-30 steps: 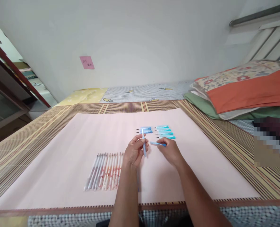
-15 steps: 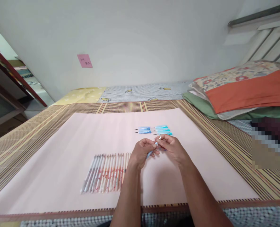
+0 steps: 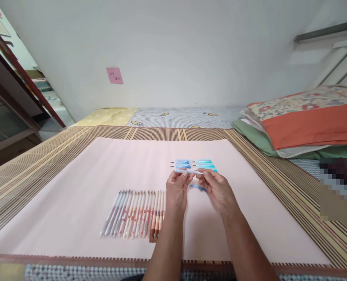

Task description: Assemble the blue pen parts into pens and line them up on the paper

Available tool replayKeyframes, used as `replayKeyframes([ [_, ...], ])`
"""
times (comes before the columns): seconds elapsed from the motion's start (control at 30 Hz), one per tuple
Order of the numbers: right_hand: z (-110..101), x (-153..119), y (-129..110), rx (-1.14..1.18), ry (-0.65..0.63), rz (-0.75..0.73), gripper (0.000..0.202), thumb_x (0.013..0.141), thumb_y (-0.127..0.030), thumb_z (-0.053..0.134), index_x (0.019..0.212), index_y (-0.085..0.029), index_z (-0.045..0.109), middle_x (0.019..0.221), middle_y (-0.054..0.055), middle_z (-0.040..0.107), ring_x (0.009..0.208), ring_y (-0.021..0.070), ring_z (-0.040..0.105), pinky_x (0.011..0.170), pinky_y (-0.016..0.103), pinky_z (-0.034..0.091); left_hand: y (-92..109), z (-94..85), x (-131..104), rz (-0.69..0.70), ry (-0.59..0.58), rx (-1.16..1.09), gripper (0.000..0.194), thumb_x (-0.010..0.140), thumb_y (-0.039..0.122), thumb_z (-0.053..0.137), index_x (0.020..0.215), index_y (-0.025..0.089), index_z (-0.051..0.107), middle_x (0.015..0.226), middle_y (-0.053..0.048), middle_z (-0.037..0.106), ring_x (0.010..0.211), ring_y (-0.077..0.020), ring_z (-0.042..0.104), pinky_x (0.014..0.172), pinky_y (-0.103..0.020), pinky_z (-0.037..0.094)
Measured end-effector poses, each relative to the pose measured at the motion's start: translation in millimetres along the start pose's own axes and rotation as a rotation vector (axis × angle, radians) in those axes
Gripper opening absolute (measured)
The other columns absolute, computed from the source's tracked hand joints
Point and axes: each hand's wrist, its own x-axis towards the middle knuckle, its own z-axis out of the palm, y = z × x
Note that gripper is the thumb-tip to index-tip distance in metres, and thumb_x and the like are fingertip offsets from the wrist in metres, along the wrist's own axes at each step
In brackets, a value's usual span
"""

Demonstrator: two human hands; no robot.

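Note:
Between my two hands a slim light-blue pen (image 3: 192, 171) is held nearly level above the pink sheet (image 3: 73, 183). My left hand (image 3: 177, 186) is closed around its left part, and my right hand (image 3: 216, 185) pinches its right end. Just beyond my fingers lie short pens with dark tips, a blue group (image 3: 181, 161) on the left and a turquoise group (image 3: 203, 161) on the right. Partly hidden by my right hand, a blue piece (image 3: 197, 187) shows beneath. A row of several long pens (image 3: 132, 214) lies left of my left forearm, which covers its right end.
Under the sheet is a striped bamboo mat (image 3: 150, 134). Folded orange and floral bedding (image 3: 308, 121) is piled at the right. A pink note (image 3: 114, 75) sticks to the wall behind, and checked cloth (image 3: 85, 272) runs along the front edge.
The light-blue pen has turned from slanted to nearly level, with my hands slightly farther apart. The camera view has shifted a little, and more brown-ended pens show beside my left forearm.

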Motion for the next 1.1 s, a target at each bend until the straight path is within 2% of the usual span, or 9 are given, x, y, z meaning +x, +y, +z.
replayKeyframes([
  [0.13,2,0,5,0.003,-0.025,0.030,0.041,0.073,-0.051,0.084,0.096,-0.018,0.077,0.082,0.007,0.076,0.068,0.0148,0.064,0.063,0.027,0.051,1,1.9,-2,0.038,0.014,0.047,0.037,0.059,0.031,0.093,0.079,0.014,0.067,0.078,0.000,0.070,0.073,-0.0131,0.072,0.071,-0.023,0.056],
  [0.33,19,-7,6,-0.199,0.004,-0.077,0.048,0.077,-0.065,0.074,0.071,-0.017,0.070,0.060,0.003,0.066,0.052,0.0135,0.055,0.051,0.027,0.043,2,3.4,-5,0.068,0.010,0.190,0.035,0.066,0.036,0.088,0.076,0.016,0.061,0.070,0.001,0.068,0.065,-0.0138,0.069,0.067,-0.026,0.055],
  [0.57,25,-11,1,-0.265,0.009,-0.113,0.050,0.080,-0.067,0.069,0.067,-0.019,0.067,0.058,0.004,0.066,0.049,0.0134,0.053,0.050,0.028,0.042,6,3.4,-5,0.059,0.015,0.248,0.037,0.067,0.039,0.086,0.079,0.016,0.060,0.071,-0.001,0.070,0.063,-0.0146,0.069,0.067,-0.028,0.055],
  [0.67,22,-8,2,-0.253,0.034,-0.129,0.047,0.082,-0.064,0.069,0.069,-0.018,0.069,0.058,0.003,0.066,0.049,0.0129,0.052,0.049,0.027,0.041,4,2.1,-3,0.032,0.004,0.204,0.038,0.065,0.038,0.088,0.080,0.016,0.061,0.070,-0.001,0.070,0.067,-0.0155,0.070,0.068,-0.028,0.055],
  [0.87,13,-3,0,-0.279,0.032,-0.168,0.041,0.084,-0.058,0.069,0.089,-0.019,0.077,0.066,0.003,0.070,0.054,0.0132,0.055,0.052,0.027,0.042,6,-6.3,2,-0.093,0.030,0.044,0.038,0.061,0.030,0.092,0.084,0.014,0.067,0.073,-0.001,0.071,0.070,-0.0133,0.072,0.068,-0.022,0.057],
  [1.1,13,-6,-1,-0.403,0.056,-0.235,0.042,0.090,-0.058,0.063,0.089,-0.019,0.078,0.058,0.000,0.060,0.053,0.0136,0.051,0.053,0.028,0.042,0,-6.2,0,-0.179,-0.016,0.041,0.028,0.067,0.025,0.090,0.080,0.011,0.070,0.071,-0.004,0.074,0.066,-0.0115,0.071,0.067,-0.020,0.058],
])
